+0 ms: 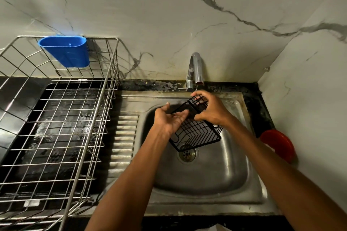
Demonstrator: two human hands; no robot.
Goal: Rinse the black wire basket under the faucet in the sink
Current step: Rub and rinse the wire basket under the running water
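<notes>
black wire basket (195,129) held tilted over the sink (216,174), far end up under the faucet (195,69), near corner low, just above the drain (187,154). not touching the sink floor as far as visible.

left hand (171,118) palm up against the left side of the basket, fingers straight and close together, lying along the wire; thumb raised toward the far side. right hand (210,108) over the far right end, fingers curled round the top wires, thumb pinching in from the near side.

edges and room: bowl wide open near and right of the basket. ribbed drainboard (124,140) just left of the bowl. large steel dish rack (56,118) further left, its right wall standing close to the left forearm. blue cup (65,50) hooked on the rack's far rim. marble wall close behind the faucet; side wall close on the right. red round thing (277,144) on the dark counter at the right, beside the right forearm.

basket look: thin black wires, parallel bars on the bottom, crossed grid at the far end, rectangular rim. water flow from the spout: cannot tell.
</notes>
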